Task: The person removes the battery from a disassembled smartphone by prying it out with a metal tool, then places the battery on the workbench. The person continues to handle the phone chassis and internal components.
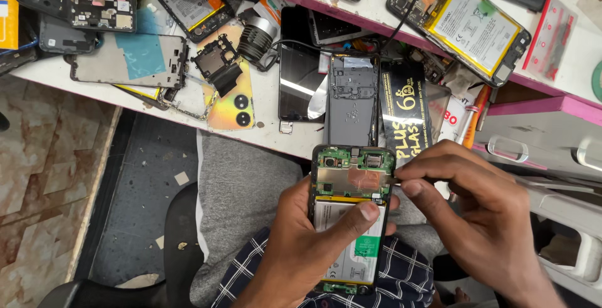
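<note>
Your white workbench [276,133] carries a grey phone back cover [353,98], a dark phone screen [300,63], an iridescent camera-hole back panel [237,104], a bare phone frame [128,60] and an opened phone with its battery [473,29]

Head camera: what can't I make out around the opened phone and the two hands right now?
- Opened phone: its left edge and lower battery hide under the left hand.
- Right hand: whatever its fingertips pinch at the phone's board is too small to tell.
- Battery phone on the table: partly cut off by the top edge.
- Drawer: contents hidden, right edge crops it.
</note>
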